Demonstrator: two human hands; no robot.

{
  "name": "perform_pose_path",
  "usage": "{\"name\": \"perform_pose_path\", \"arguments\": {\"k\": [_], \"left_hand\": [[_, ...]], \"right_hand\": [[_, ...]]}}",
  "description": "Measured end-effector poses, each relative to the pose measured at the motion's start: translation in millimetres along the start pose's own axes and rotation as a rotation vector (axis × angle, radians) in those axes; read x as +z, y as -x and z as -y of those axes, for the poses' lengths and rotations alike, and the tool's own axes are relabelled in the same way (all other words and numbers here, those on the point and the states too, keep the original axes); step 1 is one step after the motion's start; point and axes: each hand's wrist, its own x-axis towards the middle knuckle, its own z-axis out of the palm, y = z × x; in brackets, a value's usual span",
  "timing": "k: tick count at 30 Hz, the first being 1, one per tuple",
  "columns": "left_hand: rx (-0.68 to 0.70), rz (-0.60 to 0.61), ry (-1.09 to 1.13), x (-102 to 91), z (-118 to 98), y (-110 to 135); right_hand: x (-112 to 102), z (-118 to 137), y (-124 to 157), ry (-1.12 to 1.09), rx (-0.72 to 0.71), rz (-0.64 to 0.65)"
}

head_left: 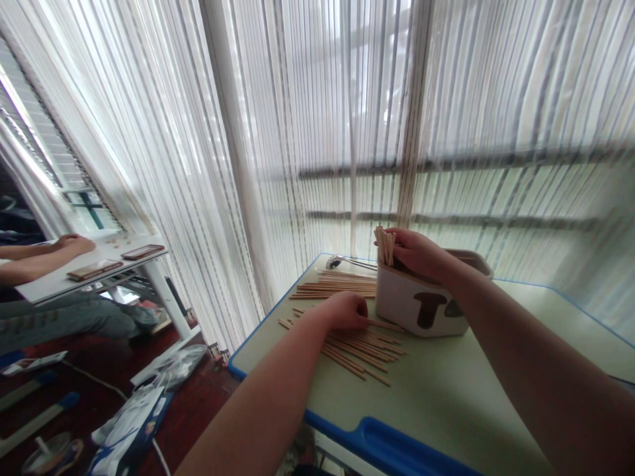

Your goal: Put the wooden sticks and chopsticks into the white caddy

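Note:
My right hand (417, 252) is closed round a bundle of wooden chopsticks (383, 244), holding them upright at the left end of a white holder box (417, 305) with brown mushroom shapes on its side. My left hand (346, 311) rests knuckles-up on a loose pile of chopsticks (358, 349) lying on the pale green table (446, 396); its fingers are curled down onto them. Another neat row of chopsticks (337, 287) lies further back, near a metal spoon (347, 262).
The table has a blue rim (387, 446) with a groove at the near edge. White string curtains (248, 132) hang right behind it. At the left another person's arm (44, 254) rests on a white table (74, 277) with brown trays. Boxes and clutter lie on the dark floor (129, 423).

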Motion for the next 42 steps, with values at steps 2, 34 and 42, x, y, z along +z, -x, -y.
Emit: {"name": "perform_pose_path", "arguments": {"k": [2,34,42], "left_hand": [[0.002,0.015,0.012,0.4,1.1,-1.1],[0.216,-1.065,-0.041,-6.0,0.3,2.0],[0.24,-1.128,0.045,-4.1,0.5,0.0]], "right_hand": [[0.6,0.1,-0.1,0.0,-0.002,0.0],[-43.7,46.5,2.8,0.2,0.201,-0.011],[-36.1,65.6,8.6,0.066,-0.029,0.137]]}}
